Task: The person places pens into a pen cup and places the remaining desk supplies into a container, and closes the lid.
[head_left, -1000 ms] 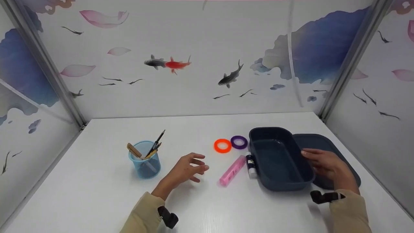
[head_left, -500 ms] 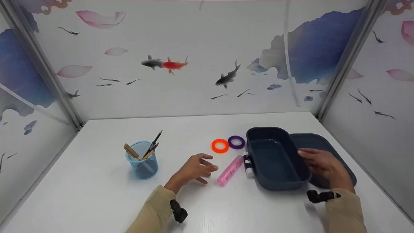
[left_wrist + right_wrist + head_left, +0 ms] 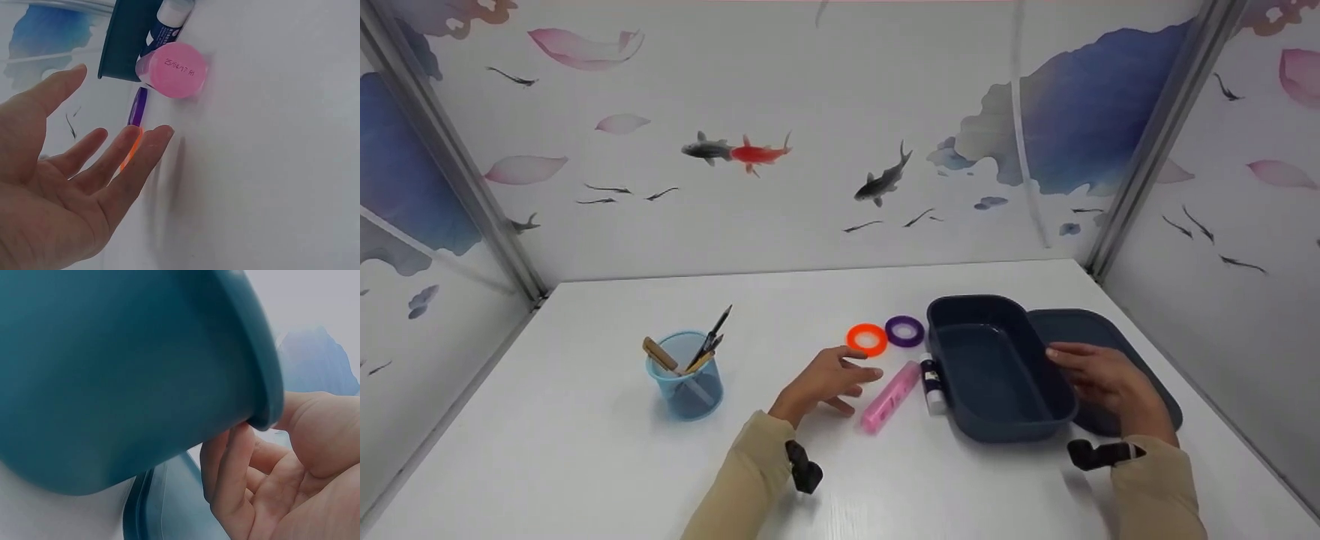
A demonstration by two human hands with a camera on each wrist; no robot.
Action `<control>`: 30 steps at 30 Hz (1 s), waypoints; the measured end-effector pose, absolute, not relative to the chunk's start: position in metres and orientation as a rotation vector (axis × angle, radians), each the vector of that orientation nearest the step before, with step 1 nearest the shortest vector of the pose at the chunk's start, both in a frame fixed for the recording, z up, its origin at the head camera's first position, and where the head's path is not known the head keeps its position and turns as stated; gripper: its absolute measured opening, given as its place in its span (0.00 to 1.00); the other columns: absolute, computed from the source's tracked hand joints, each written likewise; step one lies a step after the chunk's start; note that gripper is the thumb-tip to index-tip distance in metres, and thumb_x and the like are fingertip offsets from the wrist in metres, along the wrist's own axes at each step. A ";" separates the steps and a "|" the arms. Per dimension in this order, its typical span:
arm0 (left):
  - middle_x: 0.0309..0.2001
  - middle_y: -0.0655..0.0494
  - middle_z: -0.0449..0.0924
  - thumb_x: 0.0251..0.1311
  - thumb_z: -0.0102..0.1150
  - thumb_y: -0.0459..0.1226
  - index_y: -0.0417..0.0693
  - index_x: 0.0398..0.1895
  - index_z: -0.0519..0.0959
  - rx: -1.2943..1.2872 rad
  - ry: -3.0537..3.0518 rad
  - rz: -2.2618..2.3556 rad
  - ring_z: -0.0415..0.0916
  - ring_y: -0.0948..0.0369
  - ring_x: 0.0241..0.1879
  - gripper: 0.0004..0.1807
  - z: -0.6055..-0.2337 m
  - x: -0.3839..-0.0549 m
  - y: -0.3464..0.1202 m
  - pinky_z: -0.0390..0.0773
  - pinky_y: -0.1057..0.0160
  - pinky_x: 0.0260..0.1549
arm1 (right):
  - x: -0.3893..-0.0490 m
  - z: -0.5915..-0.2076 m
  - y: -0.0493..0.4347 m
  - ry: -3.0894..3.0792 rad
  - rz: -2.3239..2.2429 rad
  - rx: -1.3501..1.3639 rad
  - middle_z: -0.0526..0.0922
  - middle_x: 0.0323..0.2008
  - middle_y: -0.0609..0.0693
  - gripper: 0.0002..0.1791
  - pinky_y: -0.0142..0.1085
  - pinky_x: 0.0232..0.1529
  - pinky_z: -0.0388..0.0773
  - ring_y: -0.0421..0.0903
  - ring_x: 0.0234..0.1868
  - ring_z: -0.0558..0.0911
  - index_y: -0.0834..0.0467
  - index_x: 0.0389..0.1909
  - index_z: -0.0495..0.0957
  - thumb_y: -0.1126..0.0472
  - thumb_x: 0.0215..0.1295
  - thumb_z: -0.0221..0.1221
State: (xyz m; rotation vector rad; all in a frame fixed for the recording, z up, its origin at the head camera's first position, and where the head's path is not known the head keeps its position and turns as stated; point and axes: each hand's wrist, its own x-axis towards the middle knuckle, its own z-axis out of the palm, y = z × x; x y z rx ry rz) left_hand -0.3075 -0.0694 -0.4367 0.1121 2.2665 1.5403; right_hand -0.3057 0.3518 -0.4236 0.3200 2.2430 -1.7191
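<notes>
My left hand hovers with spread, slightly bent fingers and holds nothing. It is just left of a pink translucent cylinder with handwriting on its round end. A fingertip partly overlaps an orange ring in the head view; a purple ring lies beside that. A glue stick rests between the cylinder and an open dark blue box. At the box's right side my right hand pinches the rim, thumb over it and fingers beneath the lip.
A dark blue lid lies right of the box, partly under my right hand. On the left stands a light blue pen cup with pencils and a tan-handled item. Printed panels enclose the white table at the back and sides.
My left hand has moved right and slightly away from me, closer to the pink cylinder and orange ring. The right hand stays on the box rim. The head view has shifted slightly.
</notes>
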 end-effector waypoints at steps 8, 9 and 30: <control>0.56 0.46 0.81 0.59 0.70 0.48 0.44 0.67 0.71 0.173 2.291 1.482 0.82 0.51 0.49 0.35 -0.438 -0.314 -0.056 0.89 0.55 0.35 | -0.305 -0.422 0.351 2.325 -1.634 0.357 0.80 0.43 0.32 0.41 0.28 0.46 0.80 0.36 0.50 0.79 0.53 0.70 0.70 0.40 0.60 0.68; 0.56 0.46 0.82 0.59 0.69 0.48 0.44 0.67 0.72 0.181 2.306 1.458 0.82 0.51 0.49 0.35 -0.438 -0.314 -0.054 0.89 0.55 0.34 | -0.305 -0.422 0.351 2.327 -1.631 0.361 0.80 0.45 0.33 0.41 0.28 0.47 0.80 0.38 0.52 0.78 0.53 0.71 0.70 0.40 0.60 0.68; 0.54 0.49 0.81 0.52 0.75 0.37 0.51 0.64 0.75 0.212 2.370 1.317 0.80 0.56 0.45 0.33 -0.443 -0.311 -0.041 0.88 0.57 0.40 | -0.306 -0.425 0.350 2.362 -1.589 0.375 0.69 0.71 0.57 0.47 0.29 0.48 0.79 0.44 0.58 0.77 0.55 0.74 0.64 0.37 0.59 0.66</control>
